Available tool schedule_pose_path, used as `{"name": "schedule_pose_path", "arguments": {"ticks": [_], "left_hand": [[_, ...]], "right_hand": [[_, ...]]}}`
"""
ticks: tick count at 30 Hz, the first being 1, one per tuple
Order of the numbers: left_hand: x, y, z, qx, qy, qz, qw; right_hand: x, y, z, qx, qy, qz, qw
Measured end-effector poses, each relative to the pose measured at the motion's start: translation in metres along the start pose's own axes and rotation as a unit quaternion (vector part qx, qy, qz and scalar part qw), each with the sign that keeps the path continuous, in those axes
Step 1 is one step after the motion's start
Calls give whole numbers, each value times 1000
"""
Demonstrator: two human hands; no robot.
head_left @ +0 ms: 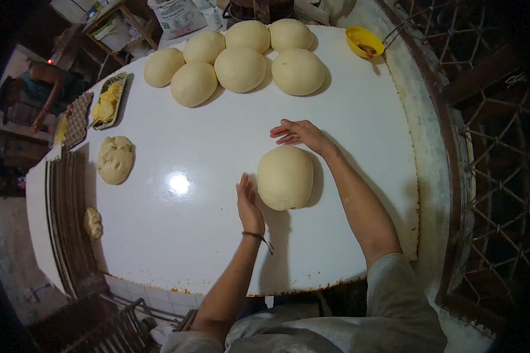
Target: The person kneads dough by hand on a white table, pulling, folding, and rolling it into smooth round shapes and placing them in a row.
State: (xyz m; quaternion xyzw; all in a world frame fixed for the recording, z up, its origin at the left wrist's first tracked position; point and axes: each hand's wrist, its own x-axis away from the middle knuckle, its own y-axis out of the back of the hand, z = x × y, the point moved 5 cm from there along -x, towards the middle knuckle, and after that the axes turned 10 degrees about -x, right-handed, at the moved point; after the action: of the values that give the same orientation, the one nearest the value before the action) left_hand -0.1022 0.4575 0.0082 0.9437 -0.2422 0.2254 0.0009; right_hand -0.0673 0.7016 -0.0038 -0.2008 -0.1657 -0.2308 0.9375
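A large smooth ball of dough (pixel 285 177) rests on the white tabletop (pixel 206 241), right of the middle. My left hand (pixel 249 206) stands on edge just left of the ball, fingers stretched out and pointing away from me. Behind the ball's far side is my right hand (pixel 301 135), its fingers extended to the left and a little apart. Neither hand grips anything; whether the right palm touches the dough is hard to tell. A dark cord bracelet circles my left wrist.
Several round dough balls (pixel 239 69) sit together at the far edge. A rough dough lump (pixel 115 160) and a smaller piece (pixel 93 223) lie left, near a tray of yellow fat (pixel 108 101), an egg carton (pixel 76 120) and stacked boards (pixel 70 217). A yellow bowl (pixel 364 41) stands far right.
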Motion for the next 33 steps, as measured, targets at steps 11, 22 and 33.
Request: {"name": "schedule_pose_path", "arguments": {"ticks": [11, 22, 33], "left_hand": [[-8, 13, -3, -289, -85, 238, 923], [194, 177, 42, -326, -255, 348, 841], [136, 122, 80, -144, 86, 232, 958]], "right_hand": [[115, -25, -93, 10, -34, -90, 995], [330, -215, -198, 347, 67, -83, 932], [304, -163, -203, -388, 40, -254, 885]]}}
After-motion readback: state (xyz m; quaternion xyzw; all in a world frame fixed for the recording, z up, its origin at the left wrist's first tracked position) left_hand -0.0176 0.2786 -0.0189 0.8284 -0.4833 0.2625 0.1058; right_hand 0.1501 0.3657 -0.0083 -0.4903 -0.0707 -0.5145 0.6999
